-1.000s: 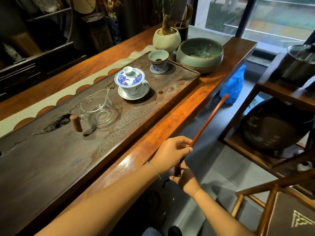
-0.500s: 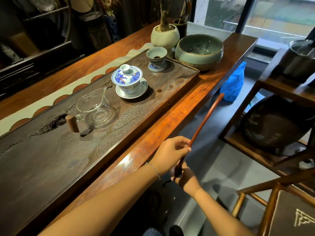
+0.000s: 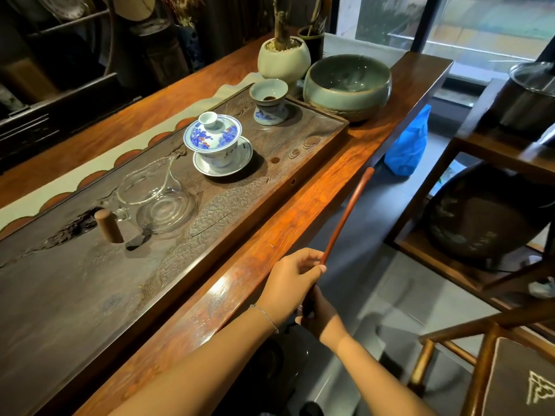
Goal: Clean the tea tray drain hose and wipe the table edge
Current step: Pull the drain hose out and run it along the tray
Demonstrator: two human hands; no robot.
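Barely any change from a moment back, so still mid hose-cleaning, desk edge not wiped yet. Left hand (image 3: 295,279) fingers wrapped round the long reddish-brown hose (image 3: 348,213), right hand (image 3: 319,318) clenched on its lower end. Just off the glossy wooden desk (image 3: 300,217) edge, running lengthwise, tip aimed up and away-right.

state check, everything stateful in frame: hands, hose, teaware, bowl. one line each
left hand: closed around the hose, upper grip
right hand: gripping the hose lower down, below the table edge
drain hose: held up off the floor, free end unattached
gaiwan: lid on, sitting on its saucer
glass pitcher: upright, looks empty
small cup: upright on its stand, dark residue inside
green bowl: upright, contents unclear
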